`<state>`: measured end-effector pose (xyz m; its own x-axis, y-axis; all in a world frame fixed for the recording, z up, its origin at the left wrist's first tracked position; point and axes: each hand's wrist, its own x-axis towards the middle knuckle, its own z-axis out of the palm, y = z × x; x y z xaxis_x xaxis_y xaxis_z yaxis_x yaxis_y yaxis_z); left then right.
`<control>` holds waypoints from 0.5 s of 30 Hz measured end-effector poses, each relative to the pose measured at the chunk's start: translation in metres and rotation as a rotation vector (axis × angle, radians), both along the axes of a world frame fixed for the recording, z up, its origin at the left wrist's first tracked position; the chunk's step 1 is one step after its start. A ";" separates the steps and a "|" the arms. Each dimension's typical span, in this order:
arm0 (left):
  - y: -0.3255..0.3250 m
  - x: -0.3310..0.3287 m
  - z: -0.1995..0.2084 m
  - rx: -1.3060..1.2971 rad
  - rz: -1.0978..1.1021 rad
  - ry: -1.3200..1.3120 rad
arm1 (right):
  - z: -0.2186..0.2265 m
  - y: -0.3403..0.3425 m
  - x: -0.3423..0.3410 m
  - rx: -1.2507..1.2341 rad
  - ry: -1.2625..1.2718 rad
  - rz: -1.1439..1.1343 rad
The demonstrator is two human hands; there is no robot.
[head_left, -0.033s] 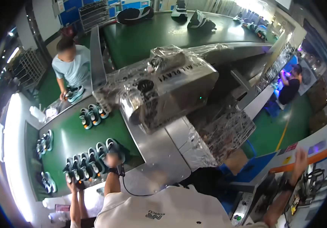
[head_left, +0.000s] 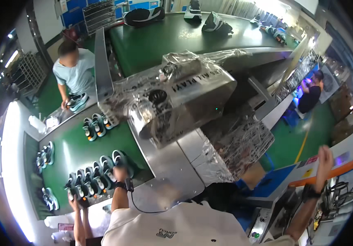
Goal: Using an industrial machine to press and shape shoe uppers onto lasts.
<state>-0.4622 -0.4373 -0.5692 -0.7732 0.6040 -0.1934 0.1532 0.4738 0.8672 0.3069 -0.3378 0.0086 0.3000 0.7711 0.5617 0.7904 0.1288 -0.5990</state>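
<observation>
Green counter point(head_left: 88, 149) at lower left carries the rightmost shoe point(head_left: 119, 158), long axis slanting down-right, directly above the nearer left hand point(head_left: 121, 174), while the right hand point(head_left: 325, 156) hangs far right, both hands' fingers too blurred to tell their grip.

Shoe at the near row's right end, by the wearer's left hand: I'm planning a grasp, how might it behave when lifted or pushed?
The shoe would probably keep its shape, since its top appears open. Rolling seems unlikely, given its elongated form. Pushed left, it might nudge the neighbouring shoe close beside it.
</observation>
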 end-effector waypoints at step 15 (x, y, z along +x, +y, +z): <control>-0.055 0.110 0.156 0.317 0.064 -0.504 | 0.082 0.435 -0.446 0.472 -1.301 0.780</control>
